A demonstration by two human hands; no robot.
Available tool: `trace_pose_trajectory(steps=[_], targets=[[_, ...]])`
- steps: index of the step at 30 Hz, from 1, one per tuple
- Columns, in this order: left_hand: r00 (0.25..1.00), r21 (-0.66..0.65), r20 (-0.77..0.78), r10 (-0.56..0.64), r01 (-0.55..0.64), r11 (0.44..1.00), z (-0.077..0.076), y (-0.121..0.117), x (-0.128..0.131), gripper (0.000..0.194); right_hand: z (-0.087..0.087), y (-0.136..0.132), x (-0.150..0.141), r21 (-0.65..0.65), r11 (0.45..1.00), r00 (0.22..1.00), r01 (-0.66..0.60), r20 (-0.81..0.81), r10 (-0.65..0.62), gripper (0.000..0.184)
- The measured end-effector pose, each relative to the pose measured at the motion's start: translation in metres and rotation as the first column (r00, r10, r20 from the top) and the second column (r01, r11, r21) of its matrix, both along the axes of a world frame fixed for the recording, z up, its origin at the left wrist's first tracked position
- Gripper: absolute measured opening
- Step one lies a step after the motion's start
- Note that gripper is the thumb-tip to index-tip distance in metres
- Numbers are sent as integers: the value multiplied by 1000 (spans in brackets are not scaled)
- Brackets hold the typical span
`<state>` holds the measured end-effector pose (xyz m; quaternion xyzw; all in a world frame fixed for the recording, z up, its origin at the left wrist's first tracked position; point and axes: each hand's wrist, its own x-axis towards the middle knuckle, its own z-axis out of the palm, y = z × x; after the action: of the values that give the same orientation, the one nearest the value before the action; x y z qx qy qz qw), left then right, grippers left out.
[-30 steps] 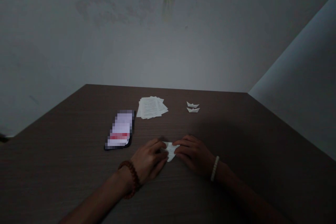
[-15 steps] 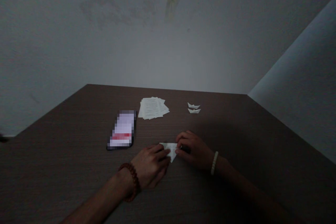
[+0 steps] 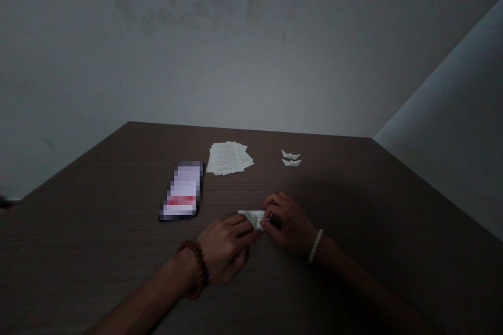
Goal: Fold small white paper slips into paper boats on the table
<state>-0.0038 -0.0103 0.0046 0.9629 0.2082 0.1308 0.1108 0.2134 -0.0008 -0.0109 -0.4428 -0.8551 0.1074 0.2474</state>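
Note:
A small piece of folded white paper lies on the table between my hands, its lower part covered by fingers. My left hand, with a brown bead bracelet at the wrist, presses on the paper's left and lower side with bent fingers. On the right edge, my right hand pinches the paper between thumb and fingers; a pale bead bracelet circles that wrist. Beyond the right hand stand two small folded paper boats, one behind the other.
A stack of printed paper sheets lies fanned out towards the back of the brown table. Left of it is a phone with a lit, blurred screen. A grey wall rises behind the table.
My left fingers have moved right across the lower point of the paper, so less of its triangle shows. The right hand keeps its pinch. The view has tilted slightly.

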Motion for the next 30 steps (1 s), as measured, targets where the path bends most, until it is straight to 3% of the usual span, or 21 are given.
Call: trace_pose_trajectory(steps=[12,20,30], targets=[[1000,-46,-22,12,-13,999,6,-2,0,30,0,1,-3,3,1000,999,25,23,-26,10],[996,-83,84,29,-22,996,2,3,-1,37,-1,-1,-5,15,999,998,53,19,-53,10],[992,11,-91,82,-82,997,3,-4,-2,37,2,-3,-9,25,996,997,81,9,-82,12]])
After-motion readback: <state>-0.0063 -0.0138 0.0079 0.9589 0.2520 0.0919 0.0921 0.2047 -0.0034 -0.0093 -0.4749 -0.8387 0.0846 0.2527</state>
